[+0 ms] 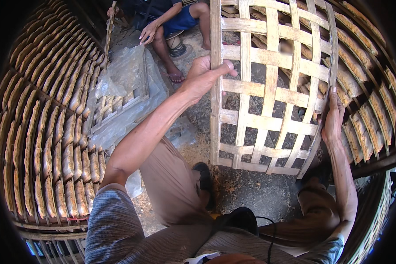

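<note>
A woven bamboo lattice tray (272,48) with wooden side rails is held up in front of me, tilted. My left hand (202,77) is closed around its left rail, the thumb lying over the strips. On the opposite rail, my right hand (333,116) grips from the outer side, fingers partly hidden behind the wood. Through the gaps in the weave I see the floor and more slabs behind. No slabs lie on the lattice.
Tall racks of pale brown slabs (70,165) curve along the left; similar slabs (358,130) are stacked at the right. Crumpled clear plastic sheeting (119,75) partly covers another lattice tray (119,110) on the floor. Beyond it sits another person (191,17) in blue shorts.
</note>
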`<state>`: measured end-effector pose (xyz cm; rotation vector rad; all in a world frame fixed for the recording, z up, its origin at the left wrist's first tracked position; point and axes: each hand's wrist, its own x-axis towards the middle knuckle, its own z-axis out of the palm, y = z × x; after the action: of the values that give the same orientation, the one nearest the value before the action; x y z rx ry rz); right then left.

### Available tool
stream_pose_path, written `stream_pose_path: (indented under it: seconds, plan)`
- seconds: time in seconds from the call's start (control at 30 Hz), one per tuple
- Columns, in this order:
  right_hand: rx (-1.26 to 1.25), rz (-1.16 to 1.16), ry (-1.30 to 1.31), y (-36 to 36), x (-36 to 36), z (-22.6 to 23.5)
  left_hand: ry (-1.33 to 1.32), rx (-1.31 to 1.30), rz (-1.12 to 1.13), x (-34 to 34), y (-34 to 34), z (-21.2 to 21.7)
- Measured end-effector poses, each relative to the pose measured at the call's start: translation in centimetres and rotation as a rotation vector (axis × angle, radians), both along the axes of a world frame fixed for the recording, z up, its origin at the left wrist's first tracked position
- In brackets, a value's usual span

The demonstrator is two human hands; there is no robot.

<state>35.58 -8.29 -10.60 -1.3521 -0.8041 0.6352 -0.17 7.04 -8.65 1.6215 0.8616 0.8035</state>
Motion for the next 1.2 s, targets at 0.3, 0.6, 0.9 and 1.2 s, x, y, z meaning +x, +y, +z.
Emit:
stream_pose_path:
  seconds: [0.3, 0.6, 0.9, 1.2]
  plan:
    - [-0.039, -0.034, -0.093, -1.5, -0.6, 0.7, -0.394, -0.088, -0.044, -1.3, 0.6, 2.8]
    - [0.037, 0.012, -0.203, -1.7, -0.3, 0.2, -0.152, 0.175, 0.048, -2.8, 0.5, 3.2]
    - [0.061, 0.014, -0.210, -1.6, 0.3, -0.3, -0.501, -0.030, 0.027, -2.7, 0.2, 3.5]
    - [0.058, -0.007, -0.235, -1.3, 0.6, -0.6, -0.396, -0.010, 0.068, -2.3, 0.2, 3.2]
